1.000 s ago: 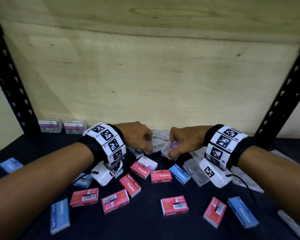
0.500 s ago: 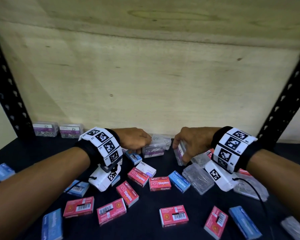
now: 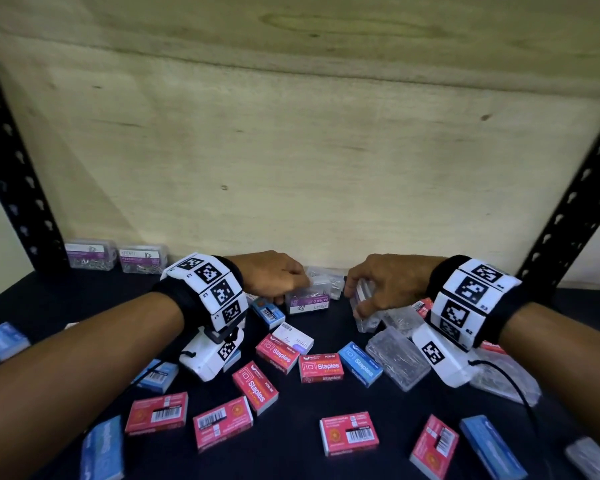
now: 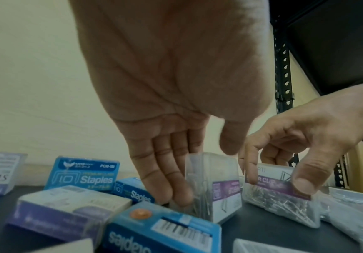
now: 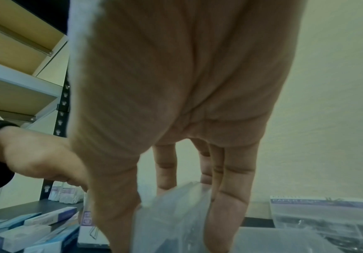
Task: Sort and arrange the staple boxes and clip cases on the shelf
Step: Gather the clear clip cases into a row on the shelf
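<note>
Two clear paper-clip cases are in my hands at the back middle of the dark shelf [image 3: 291,455]. My left hand [image 3: 288,289] holds one purple-labelled clip case [image 3: 309,301] standing on the shelf. In the left wrist view its fingers [image 4: 171,184] lie against the case's [image 4: 217,191] left side and the thumb is over its top. My right hand [image 3: 357,297] pinches a second clip case [image 3: 369,322], tipped up on its edge, between thumb and fingers; in the right wrist view that case [image 5: 176,214] is blurred. Red staple boxes [image 3: 321,367] and blue staple boxes [image 3: 359,363] lie scattered in front.
Two more clip cases [image 3: 90,254] [image 3: 142,259] stand side by side at the back left. Further clear cases [image 3: 397,362] [image 3: 506,379] lie under my right wrist, and one [image 3: 331,278] sits behind my hands. Black perforated posts [image 3: 14,188] [image 3: 568,209] frame the wooden back wall.
My hands have drawn apart, each with a clip case. The left one's case now stands with its purple label toward me; the right one's case has come right and tipped on edge.
</note>
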